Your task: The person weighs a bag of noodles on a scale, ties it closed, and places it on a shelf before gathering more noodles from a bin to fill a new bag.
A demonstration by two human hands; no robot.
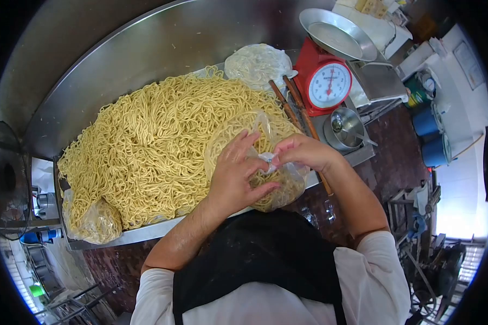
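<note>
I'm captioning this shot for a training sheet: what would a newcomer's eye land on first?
Most likely the big heap of yellow noodles, filling much of the metal table. Next, the red scale at the upper right, with a wide metal pan on top. Then, front and centre, the right hand pinching a clear plastic bag of noodles, the left hand spread beside it.

You're in a food workshop or commercial kitchen. The noodle heap (146, 146), steel table (146, 229), dial scale (329, 84) and your apron (260, 244) show it.
</note>
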